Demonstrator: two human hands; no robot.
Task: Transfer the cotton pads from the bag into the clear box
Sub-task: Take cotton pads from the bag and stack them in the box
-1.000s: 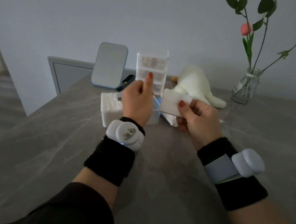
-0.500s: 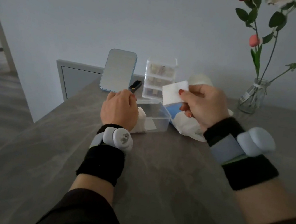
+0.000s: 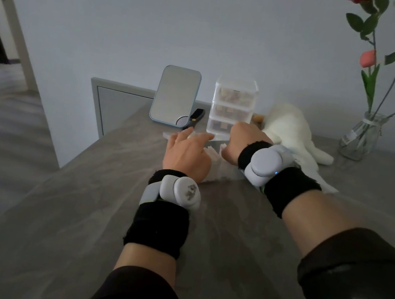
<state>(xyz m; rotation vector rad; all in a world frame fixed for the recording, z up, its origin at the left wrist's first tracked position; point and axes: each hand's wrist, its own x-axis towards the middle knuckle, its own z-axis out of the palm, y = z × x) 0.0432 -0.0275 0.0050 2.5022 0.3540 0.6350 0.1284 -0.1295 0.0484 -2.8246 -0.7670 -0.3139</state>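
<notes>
Two bare hands, left hand (image 3: 187, 154) and right hand (image 3: 240, 142). Dark sleeves pushed up the arms — left sleeve (image 3: 137, 292) and right sleeve (image 3: 355, 278), the right one a bit shiny. Black fuzzy wristband (image 3: 157, 227) on the left wrist, another black wristband (image 3: 289, 191) on the right with a frayed edge. On each wrist a pale grey gadget made of round, smooth lumps — left gadget (image 3: 179, 192) with a small speckled mark on its round face and a grey strap beside it, right gadget (image 3: 264, 167) with a tiny blue light glowing on its side.
</notes>
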